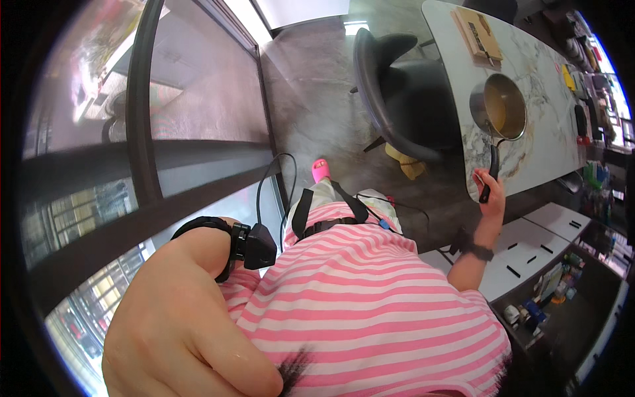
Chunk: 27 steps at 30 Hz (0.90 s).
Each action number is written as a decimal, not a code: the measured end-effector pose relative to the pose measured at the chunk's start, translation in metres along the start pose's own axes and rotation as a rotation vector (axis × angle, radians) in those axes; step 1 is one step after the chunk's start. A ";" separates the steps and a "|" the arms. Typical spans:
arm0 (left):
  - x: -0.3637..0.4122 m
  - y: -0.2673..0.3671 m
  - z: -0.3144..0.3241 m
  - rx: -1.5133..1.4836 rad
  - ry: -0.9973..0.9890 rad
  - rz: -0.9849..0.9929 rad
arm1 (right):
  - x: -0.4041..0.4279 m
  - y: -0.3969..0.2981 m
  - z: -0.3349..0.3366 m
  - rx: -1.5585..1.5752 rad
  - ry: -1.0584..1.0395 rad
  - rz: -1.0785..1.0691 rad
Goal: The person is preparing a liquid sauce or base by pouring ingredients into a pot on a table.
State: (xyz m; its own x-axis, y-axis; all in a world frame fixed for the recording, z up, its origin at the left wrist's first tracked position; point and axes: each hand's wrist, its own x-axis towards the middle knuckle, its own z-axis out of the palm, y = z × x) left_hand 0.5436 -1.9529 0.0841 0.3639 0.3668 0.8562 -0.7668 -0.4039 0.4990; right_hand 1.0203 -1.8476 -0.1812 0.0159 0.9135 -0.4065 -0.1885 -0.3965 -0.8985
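Note:
My right hand (492, 197) is wrapped around the black handle (494, 161) of a steel saucepan (478, 110). The pan appears over the marble-patterned table (545, 134); whether it rests on the surface I cannot tell. Its inside looks amber, though liquid and sheen are hard to tell apart. Close to the camera, my left hand (173, 322) is raised with curled fingers, beside a few strands of dark hair (295, 367). Its palm is hidden, so anything inside it cannot be seen. A black device (258, 246) is strapped to the left wrist.
A dark chair (416, 94) stands against the table's near side, with a yellowish cloth-like item (409, 164) below it. Wooden boards (474, 32) lie at the table's far end. Framed glass (208, 84) runs along my left. A black cable (259, 188) loops beside me. White-topped cabinets (526, 248) stand right.

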 end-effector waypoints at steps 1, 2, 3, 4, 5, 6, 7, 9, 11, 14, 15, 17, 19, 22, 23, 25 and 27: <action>-0.002 0.005 -0.012 0.015 0.022 0.016 | -0.014 -0.013 0.024 0.030 -0.041 -0.045; -0.002 0.008 -0.022 0.025 0.040 0.028 | -0.023 -0.027 0.050 0.036 -0.018 -0.052; -0.001 0.009 -0.029 0.041 0.064 0.034 | -0.031 -0.036 0.077 0.033 -0.105 -0.073; 0.001 0.007 -0.037 0.050 0.086 0.038 | -0.040 -0.044 0.102 0.034 -0.175 -0.097; 0.004 0.009 -0.045 0.057 0.112 0.039 | -0.042 -0.054 0.127 0.028 -0.211 -0.092; 0.006 0.016 -0.055 0.063 0.127 0.017 | -0.042 -0.063 0.159 -0.002 -0.243 -0.097; 0.007 0.021 -0.064 0.056 0.127 -0.031 | -0.041 -0.071 0.186 -0.036 -0.264 -0.107; 0.002 0.044 -0.087 0.050 0.071 -0.159 | -0.030 -0.081 0.233 -0.164 -0.277 -0.020; -0.019 0.039 -0.111 0.003 0.054 0.106 | -0.012 -0.078 0.280 -0.158 -0.349 -0.030; -0.016 0.050 -0.139 -0.024 0.095 0.237 | 0.020 -0.064 0.356 -0.157 -0.477 -0.007; -0.011 0.054 -0.147 -0.010 0.144 0.104 | 0.034 -0.058 0.377 -0.157 -0.523 0.018; -0.018 0.055 -0.175 0.095 0.149 0.230 | 0.060 -0.056 0.412 -0.230 -0.526 0.164; -0.028 0.066 -0.210 0.189 0.284 0.313 | 0.089 -0.047 0.449 -0.232 -0.560 0.200; -0.042 0.077 -0.286 0.275 0.272 0.224 | 0.133 -0.056 0.495 -0.206 -0.661 0.203; -0.051 0.080 -0.313 0.303 0.367 0.181 | 0.148 -0.062 0.508 -0.199 -0.645 0.198; -0.052 0.076 -0.366 0.460 0.647 0.056 | 0.174 -0.069 0.530 -0.168 -0.628 0.189; -0.062 0.081 -0.430 0.521 0.944 0.032 | 0.205 -0.074 0.547 -0.096 -0.618 0.114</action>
State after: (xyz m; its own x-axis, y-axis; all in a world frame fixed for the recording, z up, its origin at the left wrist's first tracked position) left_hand 0.2312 -1.6483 0.0136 -0.3786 0.7577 0.5316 -0.3678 -0.6502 0.6648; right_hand 0.5006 -1.5817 -0.1069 -0.5742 0.7377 -0.3551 -0.0662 -0.4742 -0.8779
